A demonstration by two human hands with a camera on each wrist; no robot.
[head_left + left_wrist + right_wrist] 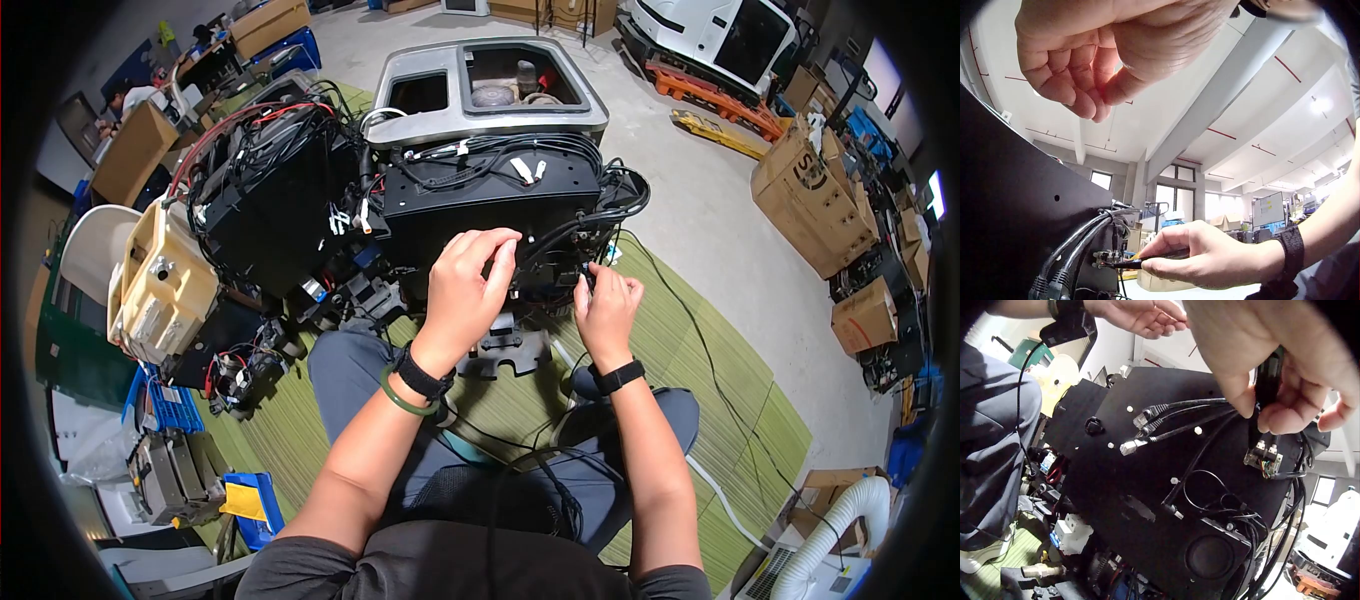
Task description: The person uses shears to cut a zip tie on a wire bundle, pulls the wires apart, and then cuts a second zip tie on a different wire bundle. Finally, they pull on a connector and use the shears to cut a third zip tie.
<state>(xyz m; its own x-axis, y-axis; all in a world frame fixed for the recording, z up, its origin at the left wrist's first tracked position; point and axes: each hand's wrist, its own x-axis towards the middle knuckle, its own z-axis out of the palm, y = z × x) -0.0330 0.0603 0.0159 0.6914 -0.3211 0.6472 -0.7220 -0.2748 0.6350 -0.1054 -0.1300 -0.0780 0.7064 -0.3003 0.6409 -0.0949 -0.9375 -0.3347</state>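
Observation:
In front of me stands a black metal box (450, 222) with cables bundled over its top. My right hand (606, 315) pinches a slim black tool (1269, 381) between thumb and fingers, at the box's right side. Its tip reaches a small connector board (1264, 464) with two white plugs and thin coloured wires; I cannot tell the tool's exact kind. My left hand (468, 285) hovers before the box's front edge, fingers loosely bent and nothing visible in them. Several network cables (1157, 412) with plugs dangle across the black panel (1110, 487). Below them is a round speaker-like part (1210, 555).
A second cable-covered black unit (275, 195) stands to the left, beside a cream plastic tank (165, 285). Behind the box is a grey metal shell (435, 124). A loose cable (690, 308) crosses the green mat (740, 390); a cardboard box (815, 205) sits at right.

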